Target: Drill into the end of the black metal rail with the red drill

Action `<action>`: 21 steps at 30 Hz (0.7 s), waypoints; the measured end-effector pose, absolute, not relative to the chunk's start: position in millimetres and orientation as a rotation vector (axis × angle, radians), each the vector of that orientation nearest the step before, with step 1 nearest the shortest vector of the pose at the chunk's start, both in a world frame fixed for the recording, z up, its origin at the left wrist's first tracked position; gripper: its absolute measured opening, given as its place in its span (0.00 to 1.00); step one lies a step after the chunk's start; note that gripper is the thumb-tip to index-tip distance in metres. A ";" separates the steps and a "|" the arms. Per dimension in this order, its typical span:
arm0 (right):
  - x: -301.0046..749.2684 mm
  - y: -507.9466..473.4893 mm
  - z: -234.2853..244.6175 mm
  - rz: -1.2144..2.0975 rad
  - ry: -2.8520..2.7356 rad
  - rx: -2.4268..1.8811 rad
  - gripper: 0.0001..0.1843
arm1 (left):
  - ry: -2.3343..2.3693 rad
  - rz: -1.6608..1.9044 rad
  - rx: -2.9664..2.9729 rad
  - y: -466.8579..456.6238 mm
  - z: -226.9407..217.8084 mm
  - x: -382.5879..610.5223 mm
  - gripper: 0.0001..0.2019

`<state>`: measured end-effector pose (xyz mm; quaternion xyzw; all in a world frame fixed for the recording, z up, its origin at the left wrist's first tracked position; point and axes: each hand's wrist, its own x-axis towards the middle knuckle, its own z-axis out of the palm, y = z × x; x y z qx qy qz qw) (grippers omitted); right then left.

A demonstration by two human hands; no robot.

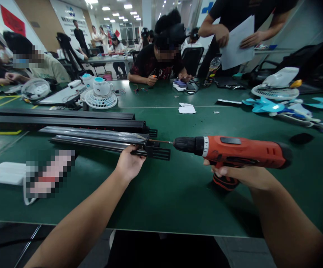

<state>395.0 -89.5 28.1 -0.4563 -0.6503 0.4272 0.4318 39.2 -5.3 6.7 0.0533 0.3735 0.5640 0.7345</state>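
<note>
My right hand (242,175) is wrapped round the grip of a red and black cordless drill (234,150) held level above the green table (161,201). Its thin bit points left and meets the black end piece (153,149) of a long black and silver rail (100,140). My left hand (129,162) presses on the near side of that rail beside the end piece, fingers curled over its edge. Two more long black rails (63,119) lie parallel just behind it.
Small white desk fans (100,95) and blue fan blades (264,106) lie further back, with paper scraps (186,108) mid-table. A white pad (5,173) and a blurred object sit at the near left. Several people work at the far side, one standing holding paper.
</note>
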 end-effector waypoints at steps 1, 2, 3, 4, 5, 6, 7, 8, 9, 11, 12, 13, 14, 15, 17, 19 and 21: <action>395.0 -89.7 27.1 1.052 -1.614 -1.139 0.11 | 0.825 1.242 0.116 -5.7 7.7 39.8 0.15; 394.8 -89.7 26.5 1.042 -1.617 -1.137 0.11 | 0.829 1.246 0.115 -6.1 8.6 40.3 0.15; 394.5 -89.7 26.2 1.036 -1.625 -1.133 0.10 | 0.832 1.248 0.116 -6.5 9.3 40.7 0.15; 394.2 -89.7 26.1 1.032 -1.634 -1.126 0.09 | 0.834 1.251 0.118 -6.7 9.9 41.0 0.15; 393.9 -89.6 26.3 1.028 -1.639 -1.117 0.09 | 0.836 1.252 0.120 -6.9 10.3 41.2 0.15; 393.6 -89.5 26.4 1.024 -1.640 -1.108 0.09 | 0.837 1.251 0.122 -7.0 10.6 41.3 0.16; 393.3 -89.5 26.5 1.021 -1.636 -1.096 0.09 | 0.837 1.248 0.123 -7.0 10.9 41.3 0.16; 393.1 -89.4 26.5 1.019 -1.632 -1.087 0.09 | 0.836 1.245 0.122 -6.9 11.2 41.4 0.17; 392.9 -89.5 26.4 1.019 -1.630 -1.079 0.09 | 0.834 1.245 0.119 -6.8 11.5 41.5 0.17; 392.8 -89.5 25.9 1.024 -1.630 -1.081 0.09 | 0.837 1.249 0.106 -6.8 12.4 41.9 0.18; 392.8 -89.6 25.6 1.026 -1.629 -1.085 0.09 | 0.839 1.251 0.100 -6.8 12.9 42.1 0.18; 392.8 -89.6 25.3 1.029 -1.624 -1.094 0.09 | 0.838 1.252 0.095 -7.0 13.3 42.3 0.19; 392.8 -89.6 25.2 1.029 -1.616 -1.095 0.09 | 0.838 1.252 0.091 -7.1 13.7 42.5 0.19; 392.9 -89.6 25.1 1.030 -1.619 -1.088 0.09 | 0.837 1.252 0.087 -7.3 14.0 42.6 0.18; 393.0 -89.3 25.5 1.036 -1.621 -1.077 0.10 | 0.839 1.254 0.080 -7.4 14.1 42.7 0.17; 393.1 -88.9 25.9 1.038 -1.633 -1.066 0.09 | 0.841 1.257 0.084 -7.4 13.6 42.4 0.16; 393.5 -88.5 25.9 1.036 -1.652 -1.053 0.08 | 0.838 1.250 0.102 -7.2 12.5 41.9 0.15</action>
